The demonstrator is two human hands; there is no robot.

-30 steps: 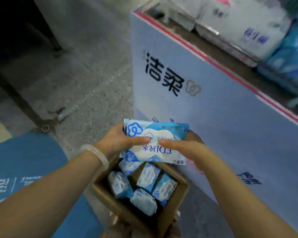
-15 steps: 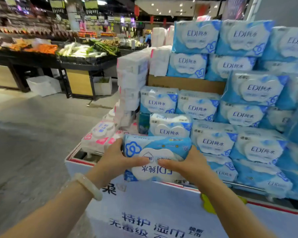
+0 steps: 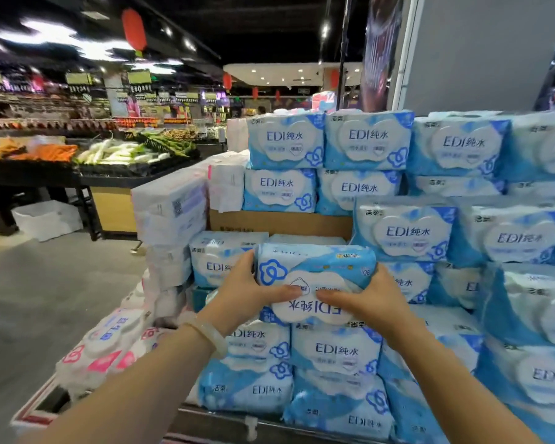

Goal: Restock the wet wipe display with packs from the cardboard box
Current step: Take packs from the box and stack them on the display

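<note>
Wet wipe pack: blue-and-white soft plastic pack point(image 3: 314, 285) with a white cloud-shaped label, held in the air in front of the stacked display, its print upside down to the camera.
Left hand: left hand point(image 3: 242, 291) clasps the pack's left end, thumb laid across the front label, fingers wrapped behind; a pale translucent bangle point(image 3: 205, 331) sits on that wrist.
Right hand: right hand point(image 3: 370, 301) clasps the right end the same way, thumb on the label and nearly meeting the other thumb.
Grip: 2 hands pressed in on the 2 short ends, so the pack hangs between them.
Long axis: runs left to right, level, parallel to the faces of the shelved packs.
Nearer hand: neither clearly; both reach out about equally.
Key relation: the pack lies straight ahead of both palms, and just behind and above it a gap point(image 3: 305, 239) shows under the brown cardboard carton point(image 3: 279, 221), beside a shelved blue pack point(image 3: 218, 261).
Judgement: the next move likely means pushing forward into that gap; whether the pack should first be turned upright is a guess.
Display: rows of matching blue wipe packs point(image 3: 401, 232) rise to the right, white tissue bundles point(image 3: 170, 206) to the left.
Far: produce stand with greens and orange vegetables point(image 3: 109, 152), blurred.
</note>
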